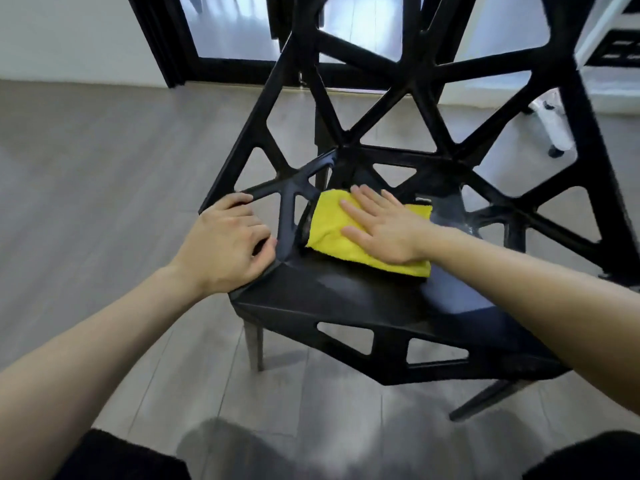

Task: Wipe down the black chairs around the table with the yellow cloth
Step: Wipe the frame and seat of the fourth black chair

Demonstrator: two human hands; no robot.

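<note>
A black chair (363, 306) with an open triangular lattice back and sides fills the middle of the view. A folded yellow cloth (329, 223) lies flat on its seat, toward the back. My right hand (381, 230) presses on the cloth with straight, spread fingers. My left hand (225, 247) grips the chair's left side frame where it meets the seat corner, fingers curled round the black bar.
Grey wood-plank floor (104, 168) surrounds the chair. A black-framed glass door (225, 29) stands behind it. A white wheeled base (554, 126) shows at the right through the lattice. My dark-clothed knees sit at the bottom corners.
</note>
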